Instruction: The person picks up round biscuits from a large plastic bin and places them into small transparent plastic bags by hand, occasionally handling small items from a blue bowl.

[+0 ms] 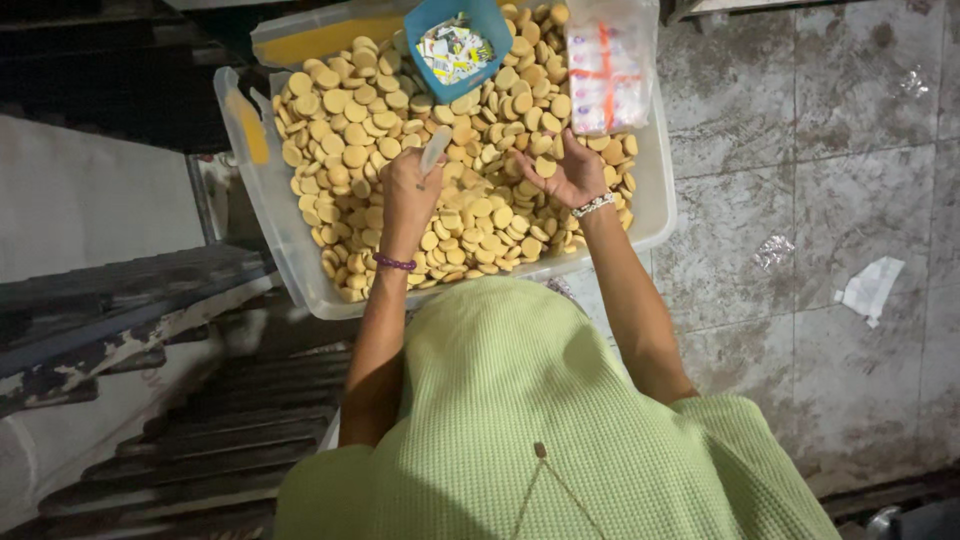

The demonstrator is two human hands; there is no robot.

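Note:
A clear plastic tub (262,205) holds several round tan biscuits (340,130) heaped across it. My left hand (410,185), with a purple bead bracelet at the wrist, is shut on a small clear plastic bag (436,148) above the biscuits. My right hand (570,172), with a white bead bracelet, rests palm up on the heap, its fingers curled around a biscuit (545,166). A blue box (488,25) of small printed slips sits on the biscuits at the tub's far side. Beside it lies a stack of clear bags (606,65) with red and white print.
My green knitted top (520,420) fills the lower middle of the view. A grey tiled floor (830,200) lies to the right, with a white paper scrap (868,290) and a bit of clear wrapper (773,250) on it. Dark worn steps (200,440) lie to the left.

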